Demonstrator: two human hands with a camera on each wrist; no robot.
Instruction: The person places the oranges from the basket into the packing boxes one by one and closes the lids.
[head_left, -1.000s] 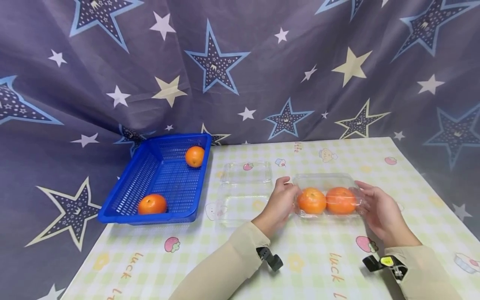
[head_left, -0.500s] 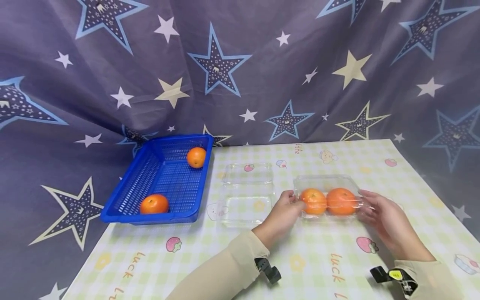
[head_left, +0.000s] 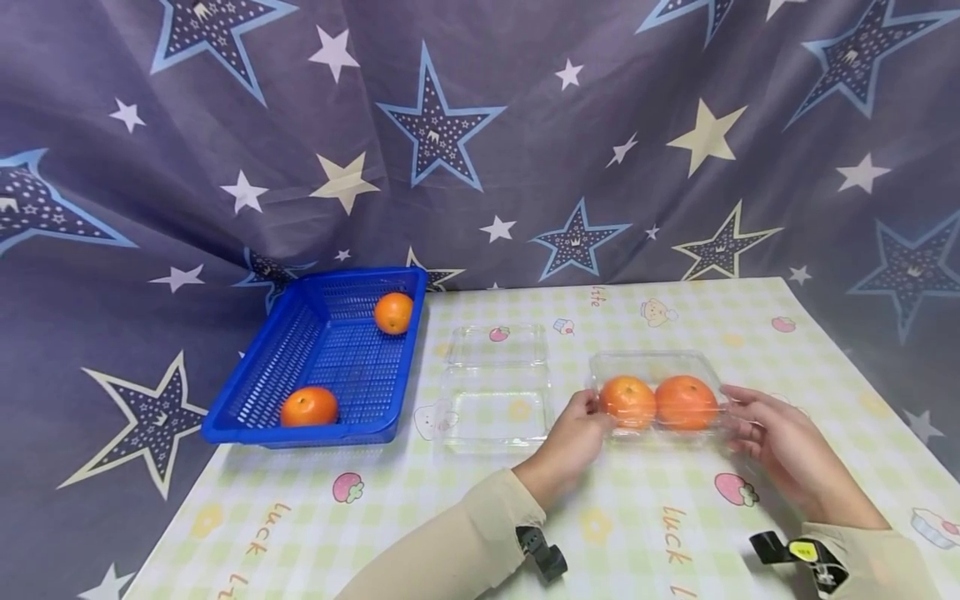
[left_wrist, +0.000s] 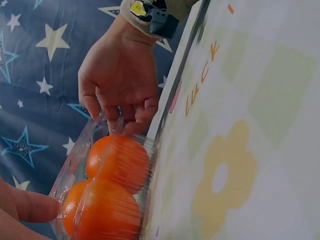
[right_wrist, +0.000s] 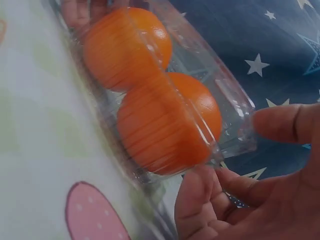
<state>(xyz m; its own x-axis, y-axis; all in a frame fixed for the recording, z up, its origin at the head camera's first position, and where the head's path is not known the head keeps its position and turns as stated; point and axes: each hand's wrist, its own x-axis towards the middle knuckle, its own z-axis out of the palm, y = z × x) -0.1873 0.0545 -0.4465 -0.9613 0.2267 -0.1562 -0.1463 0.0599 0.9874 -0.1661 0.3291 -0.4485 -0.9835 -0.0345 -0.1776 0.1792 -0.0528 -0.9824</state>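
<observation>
A clear plastic clamshell box [head_left: 660, 364] holds two oranges [head_left: 628, 402] side by side, its lid lying over them. My left hand [head_left: 572, 437] grips the box's left end, with the thumb at the lid in the left wrist view. At the right end my right hand [head_left: 780, 450] pinches the box. The right wrist view shows that thumb [right_wrist: 285, 123] on the lid's corner and curled fingertips [right_wrist: 200, 182] at the lower rim. Both oranges press close together under the plastic.
A second clear clamshell box [head_left: 495, 379] lies opened flat left of my left hand. Farther left stands a blue basket [head_left: 397, 392] with an orange [head_left: 393, 313] at its back right and another orange [head_left: 309, 407] near its front. A star-patterned curtain [head_left: 480, 200] hangs behind the table.
My left hand has moved slightly right and down along the box's left end. My right wrist has swung outward to the right and down, its fingers still at the box's right end.
</observation>
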